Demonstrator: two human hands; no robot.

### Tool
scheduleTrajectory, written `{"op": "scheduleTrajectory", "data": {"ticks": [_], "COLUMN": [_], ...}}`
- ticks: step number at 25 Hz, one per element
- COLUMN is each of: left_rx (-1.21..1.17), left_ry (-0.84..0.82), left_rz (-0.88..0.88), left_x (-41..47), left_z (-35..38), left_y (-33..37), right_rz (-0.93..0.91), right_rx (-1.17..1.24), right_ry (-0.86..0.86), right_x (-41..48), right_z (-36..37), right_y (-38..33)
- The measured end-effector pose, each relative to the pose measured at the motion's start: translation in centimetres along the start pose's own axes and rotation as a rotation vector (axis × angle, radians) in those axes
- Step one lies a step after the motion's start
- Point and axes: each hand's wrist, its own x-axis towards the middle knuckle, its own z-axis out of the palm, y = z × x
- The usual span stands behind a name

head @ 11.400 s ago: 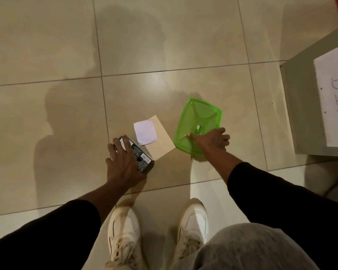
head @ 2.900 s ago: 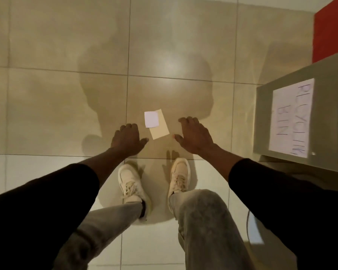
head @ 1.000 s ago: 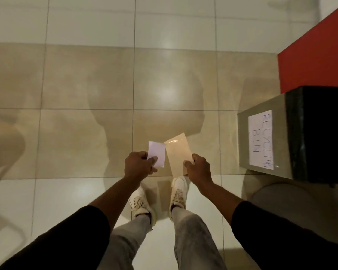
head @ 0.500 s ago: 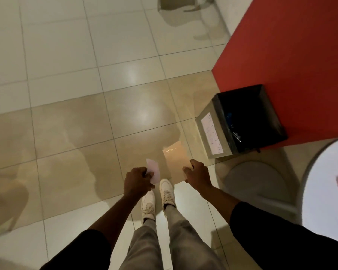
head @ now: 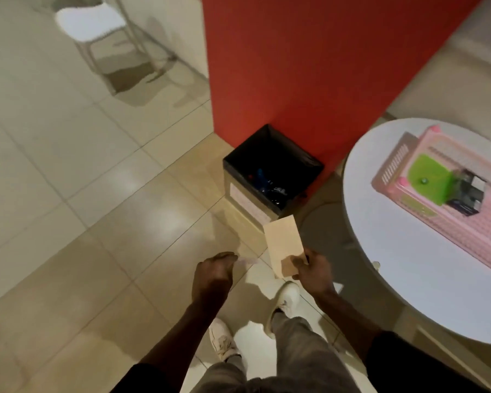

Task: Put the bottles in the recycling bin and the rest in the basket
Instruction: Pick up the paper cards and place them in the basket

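Head view: right hand (head: 312, 272) pinches a tan envelope (head: 284, 245); left hand (head: 213, 275) is curled on a blurred white slip (head: 248, 260), barely visible.

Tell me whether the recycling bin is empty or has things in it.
Not empty. Inside the black-lined recycling bin, blue and red items show at the bottom; they are too dark and blurred to identify.

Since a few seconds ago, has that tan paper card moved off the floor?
Yes. The tan card lay on the floor tiles by the shoes; now the right hand holds it up in front of the recycling bin.
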Motion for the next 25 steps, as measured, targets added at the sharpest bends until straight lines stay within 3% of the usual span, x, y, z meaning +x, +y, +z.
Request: {"op": "scheduleTrajectory", "data": {"ticks": [4, 9, 14, 18, 25], "left_rx": [-0.02, -0.087, -0.211, -0.314, -0.399], "left_ry": [-0.007, -0.089, 0.012, -0.08, -0.119], "left_rz": [0.141, 0.178, 0.291, 0.033, 0.021], "left_x": [4.2, 9.5, 13.9, 17.5, 22.9], "left_z": [1.2, 6.1, 12.3, 15.7, 17.7], "left_y": [7.1, 17.6, 27.4, 36.1, 46.0], "right_rz": [0.058, 0.003, -0.059, -0.072, 0.174], "right_rx": [0.142, 0.156, 0.143, 0.225, 0.325], "right_ry": [0.184, 0.296, 0.419, 0.565, 0.867], "right_x": [0.3, 2.4, 6.1, 8.5, 10.2], "right_z": [-6.6, -15.6, -25.2, -32.8, -41.3], "right_y": [3.5, 5.9, 7.6, 9.1, 10.9]}}
